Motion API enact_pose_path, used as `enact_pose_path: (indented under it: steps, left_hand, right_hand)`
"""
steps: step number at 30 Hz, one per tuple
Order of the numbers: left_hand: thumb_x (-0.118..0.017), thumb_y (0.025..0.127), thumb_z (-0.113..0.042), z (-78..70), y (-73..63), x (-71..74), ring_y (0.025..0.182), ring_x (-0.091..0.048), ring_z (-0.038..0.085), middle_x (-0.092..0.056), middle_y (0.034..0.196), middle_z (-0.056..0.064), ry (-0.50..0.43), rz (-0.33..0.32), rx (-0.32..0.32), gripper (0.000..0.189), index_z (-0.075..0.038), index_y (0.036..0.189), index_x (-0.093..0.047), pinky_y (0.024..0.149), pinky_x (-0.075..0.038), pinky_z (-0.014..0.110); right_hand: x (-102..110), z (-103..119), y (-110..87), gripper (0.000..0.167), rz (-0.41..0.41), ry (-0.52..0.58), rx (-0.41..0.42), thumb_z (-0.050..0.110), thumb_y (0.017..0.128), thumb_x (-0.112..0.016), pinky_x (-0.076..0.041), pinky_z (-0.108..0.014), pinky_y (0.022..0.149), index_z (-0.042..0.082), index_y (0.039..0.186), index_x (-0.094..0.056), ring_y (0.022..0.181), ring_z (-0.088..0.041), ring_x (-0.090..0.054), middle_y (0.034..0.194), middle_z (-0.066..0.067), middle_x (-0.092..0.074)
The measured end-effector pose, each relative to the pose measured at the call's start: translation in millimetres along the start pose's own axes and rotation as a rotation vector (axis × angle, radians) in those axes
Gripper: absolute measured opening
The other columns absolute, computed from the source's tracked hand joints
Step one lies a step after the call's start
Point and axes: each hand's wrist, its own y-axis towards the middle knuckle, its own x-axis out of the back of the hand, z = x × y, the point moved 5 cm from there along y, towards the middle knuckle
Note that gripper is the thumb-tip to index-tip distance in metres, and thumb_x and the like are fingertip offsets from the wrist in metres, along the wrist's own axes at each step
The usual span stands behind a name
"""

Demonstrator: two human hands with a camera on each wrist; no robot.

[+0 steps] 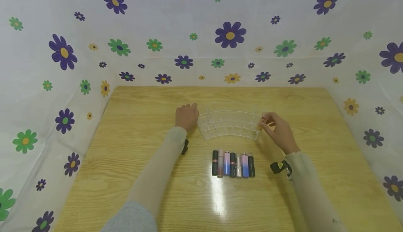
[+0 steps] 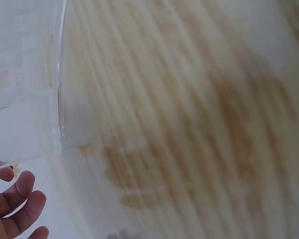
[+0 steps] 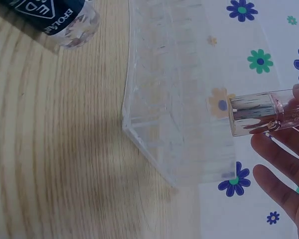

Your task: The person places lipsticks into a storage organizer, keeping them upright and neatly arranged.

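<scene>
A clear acrylic lipstick holder (image 1: 231,123), curved and tiered, stands on the table. At its right end my right hand (image 1: 278,130) pinches a lipstick (image 3: 256,113) between thumb and fingers. That lipstick has a shiny, clear-looking end and a pinkish body, and overlaps the holder's upper tier in the right wrist view. My left hand (image 1: 186,116) is at the holder's left end, its fingers (image 2: 32,204) loosely bent beside the corner and grasping nothing visible. In front of the holder lies a row of several lipsticks (image 1: 233,165), black, pink, blue and silver.
The wooden table (image 1: 132,162) extends around the holder on both sides. A white cloth (image 1: 201,26) with printed flowers hangs behind and at both sides. Near the holder's front, a dark lipstick (image 3: 50,15) with a clear end shows in the right wrist view.
</scene>
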Motion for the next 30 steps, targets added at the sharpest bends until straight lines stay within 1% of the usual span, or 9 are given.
enact_pose_path:
  steps: [4,7,14,18,21,26,30]
  left_hand:
    - [-0.026,0.099,-0.025,-0.8,0.5,-0.6,0.102,-0.061,0.036,-0.065,0.114,0.017,-0.005,-0.012,0.006,0.043,-0.012,0.128,-0.054,0.090,-0.045,0.051]
    - [-0.026,0.099,-0.025,-1.5,1.0,-3.1,0.101,-0.061,0.036,-0.065,0.114,0.017,-0.008,-0.014,0.002,0.043,-0.011,0.128,-0.054,0.089,-0.045,0.051]
    - [-0.025,0.099,-0.026,-0.3,-1.3,-6.8,0.103,-0.060,0.035,-0.064,0.114,0.016,-0.031,0.019,0.009,0.043,-0.012,0.129,-0.052,0.090,-0.044,0.050]
    - [-0.025,0.099,-0.025,-0.8,-2.5,-4.8,0.104,-0.060,0.035,-0.064,0.116,0.016,-0.044,0.027,0.017,0.043,-0.011,0.130,-0.052,0.091,-0.044,0.051]
    - [-0.025,0.099,-0.025,-1.2,-3.0,-2.9,0.104,-0.060,0.035,-0.064,0.117,0.016,-0.049,0.016,0.020,0.043,-0.011,0.130,-0.052,0.091,-0.044,0.051]
    - [-0.026,0.099,-0.025,-1.0,-3.5,0.0,0.102,-0.062,0.035,-0.065,0.115,0.017,-0.039,-0.008,0.009,0.043,-0.011,0.129,-0.054,0.089,-0.046,0.051]
    - [-0.027,0.099,-0.024,-1.0,-3.0,3.5,0.099,-0.063,0.035,-0.067,0.112,0.017,-0.035,-0.022,0.000,0.042,-0.010,0.127,-0.055,0.087,-0.047,0.051]
  right_hand:
    - [-3.9,0.2,8.3,0.024,-0.006,-0.005,0.003,0.020,0.091,-0.060,-0.051,-0.048,0.079,0.003,0.108,-0.056,0.090,-0.029,-0.063,0.103,-0.014,-0.065]
    - [-6.3,-2.8,11.5,0.023,-0.016,-0.015,-0.009,0.018,0.091,-0.061,-0.051,-0.047,0.078,0.003,0.107,-0.056,0.089,-0.030,-0.064,0.102,-0.015,-0.065]
    - [-12.7,-8.5,10.4,0.024,-0.005,0.006,-0.067,0.017,0.090,-0.061,-0.051,-0.048,0.079,0.002,0.108,-0.056,0.092,-0.031,-0.063,0.105,-0.016,-0.065]
    - [-13.7,-10.6,12.0,0.025,-0.024,0.006,-0.079,0.017,0.091,-0.061,-0.051,-0.048,0.079,0.000,0.108,-0.056,0.092,-0.031,-0.062,0.106,-0.018,-0.064]
    - [-14.7,-10.9,13.9,0.022,-0.028,0.001,-0.073,0.015,0.090,-0.061,-0.051,-0.047,0.078,0.000,0.106,-0.057,0.091,-0.032,-0.062,0.105,-0.018,-0.064]
    - [-19.6,-12.7,13.2,0.019,0.008,-0.006,-0.071,0.013,0.089,-0.061,-0.051,-0.047,0.076,0.000,0.103,-0.058,0.091,-0.032,-0.061,0.102,-0.017,-0.062]
    - [-21.6,-13.5,12.5,0.019,0.023,0.003,-0.071,0.013,0.089,-0.062,-0.051,-0.047,0.078,0.001,0.103,-0.058,0.092,-0.032,-0.060,0.104,-0.017,-0.061]
